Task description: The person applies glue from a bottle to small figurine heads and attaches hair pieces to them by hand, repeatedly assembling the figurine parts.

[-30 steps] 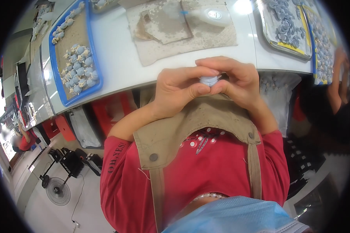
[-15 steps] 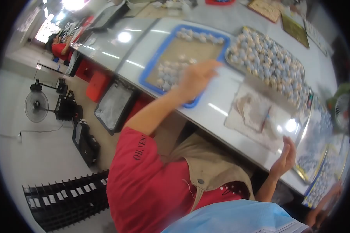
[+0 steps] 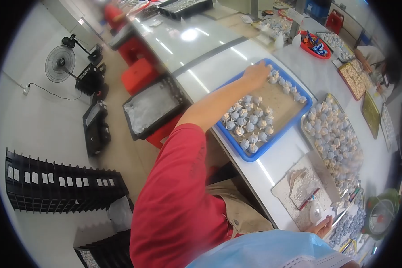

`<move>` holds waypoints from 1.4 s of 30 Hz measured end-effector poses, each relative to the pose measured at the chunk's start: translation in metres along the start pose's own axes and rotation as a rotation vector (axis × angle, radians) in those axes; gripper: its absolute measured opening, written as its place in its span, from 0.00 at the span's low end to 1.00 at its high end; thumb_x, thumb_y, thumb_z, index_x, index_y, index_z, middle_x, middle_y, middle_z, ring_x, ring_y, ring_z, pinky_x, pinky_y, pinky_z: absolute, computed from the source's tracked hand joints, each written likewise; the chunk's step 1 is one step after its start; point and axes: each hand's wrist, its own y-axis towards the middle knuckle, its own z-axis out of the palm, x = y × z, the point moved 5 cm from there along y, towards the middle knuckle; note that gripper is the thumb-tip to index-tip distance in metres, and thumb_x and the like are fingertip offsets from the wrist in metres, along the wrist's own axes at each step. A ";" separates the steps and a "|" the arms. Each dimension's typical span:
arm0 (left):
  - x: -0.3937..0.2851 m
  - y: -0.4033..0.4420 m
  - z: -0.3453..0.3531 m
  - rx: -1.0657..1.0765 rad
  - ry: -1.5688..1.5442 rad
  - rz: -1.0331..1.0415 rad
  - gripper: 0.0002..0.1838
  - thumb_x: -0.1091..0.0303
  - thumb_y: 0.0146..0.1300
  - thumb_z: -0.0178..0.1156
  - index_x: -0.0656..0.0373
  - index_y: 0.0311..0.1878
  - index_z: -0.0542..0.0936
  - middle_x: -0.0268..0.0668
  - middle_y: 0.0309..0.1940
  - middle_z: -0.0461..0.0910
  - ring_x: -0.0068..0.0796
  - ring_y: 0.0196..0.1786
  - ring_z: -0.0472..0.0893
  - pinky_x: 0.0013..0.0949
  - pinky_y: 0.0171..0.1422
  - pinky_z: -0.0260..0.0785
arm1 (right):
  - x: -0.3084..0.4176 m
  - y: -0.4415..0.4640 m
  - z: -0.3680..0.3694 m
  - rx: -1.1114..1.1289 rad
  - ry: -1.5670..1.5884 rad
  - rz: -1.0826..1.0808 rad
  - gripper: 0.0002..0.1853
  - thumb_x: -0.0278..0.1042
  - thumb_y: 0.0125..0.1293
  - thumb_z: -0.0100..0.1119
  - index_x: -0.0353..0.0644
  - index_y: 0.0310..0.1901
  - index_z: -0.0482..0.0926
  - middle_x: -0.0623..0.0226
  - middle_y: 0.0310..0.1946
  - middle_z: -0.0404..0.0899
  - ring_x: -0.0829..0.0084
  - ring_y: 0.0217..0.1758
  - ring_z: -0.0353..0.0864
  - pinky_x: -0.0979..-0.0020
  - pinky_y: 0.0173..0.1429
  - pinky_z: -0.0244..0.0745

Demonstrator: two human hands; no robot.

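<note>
My left hand [image 3: 257, 76] reaches over the far left corner of a blue tray [image 3: 253, 157]. Its fingers are bent down at the end of a row of small grey-blue balls with cream tips [image 3: 295, 89]; its fingertips are largely hidden, and it seems to pinch one of them. A larger group of the same balls [image 3: 250, 119] lies at the tray's near side. My right hand [image 3: 320, 227] rests low at the right, partly covered by my face mask, its visible fingers extended and loosely curved with nothing seen in them. Nearby lies a dusty board [image 3: 283, 192] with a red-and-blue pen-like tool [image 3: 309, 199].
A metal tray [image 3: 304, 123] heaped with similar balls stands right of the blue one. Beyond are a red basket [image 3: 315, 50] of tools and a co-worker's arm [image 3: 365, 62]. A small green fan [image 3: 382, 214] is at the right; red stools [image 3: 140, 76] stand along the table's left edge.
My left hand has moved from above the near group of balls to the tray's far corner row. My right hand sits lower, nearer the mask. The head view has turned.
</note>
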 end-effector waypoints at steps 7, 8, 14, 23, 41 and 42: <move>0.029 0.014 0.032 -0.041 0.094 0.183 0.12 0.67 0.59 0.48 0.62 0.42 0.74 0.51 0.42 0.75 0.47 0.45 0.75 0.47 0.47 0.67 | -0.003 -0.005 0.003 0.002 -0.008 0.101 0.14 0.33 0.67 0.46 0.33 0.47 0.74 0.61 0.42 0.76 0.73 0.45 0.73 0.73 0.52 0.67; 0.023 0.012 0.023 0.117 0.102 0.091 0.13 0.65 0.60 0.47 0.62 0.42 0.73 0.50 0.42 0.75 0.48 0.47 0.74 0.48 0.49 0.66 | -0.013 -0.003 0.001 0.023 0.045 0.142 0.14 0.33 0.67 0.47 0.33 0.48 0.74 0.61 0.42 0.77 0.72 0.44 0.74 0.73 0.52 0.68; 0.038 -0.006 0.021 -0.084 0.122 0.208 0.14 0.61 0.56 0.50 0.57 0.41 0.79 0.50 0.38 0.76 0.51 0.41 0.75 0.49 0.46 0.66 | -0.010 0.007 -0.013 0.066 0.080 0.002 0.11 0.31 0.64 0.51 0.37 0.46 0.75 0.66 0.39 0.78 0.79 0.39 0.73 0.79 0.45 0.67; -0.214 -0.207 -0.044 0.486 -1.734 -0.350 0.13 0.59 0.67 0.48 0.59 0.43 0.72 0.30 0.27 0.73 0.15 0.21 0.69 0.17 0.23 0.60 | 0.003 0.005 -0.020 0.414 -0.215 -0.136 0.18 0.37 0.57 0.59 0.39 0.48 0.75 0.61 0.39 0.76 0.70 0.42 0.72 0.72 0.48 0.67; -0.311 -0.298 -0.015 1.205 -1.869 -0.678 0.24 0.69 0.61 0.57 0.56 0.60 0.65 0.34 0.42 0.76 0.19 0.39 0.74 0.17 0.42 0.69 | 0.001 -0.054 -0.076 0.314 0.435 0.417 0.14 0.28 0.60 0.57 0.34 0.47 0.69 0.68 0.38 0.75 0.81 0.40 0.71 0.80 0.45 0.66; -0.310 -0.299 -0.015 1.205 -1.865 -0.678 0.24 0.69 0.61 0.57 0.56 0.60 0.65 0.34 0.42 0.76 0.19 0.39 0.74 0.17 0.42 0.69 | 0.002 -0.056 -0.078 0.304 0.428 0.422 0.13 0.28 0.61 0.56 0.35 0.46 0.69 0.69 0.38 0.74 0.82 0.40 0.71 0.80 0.46 0.66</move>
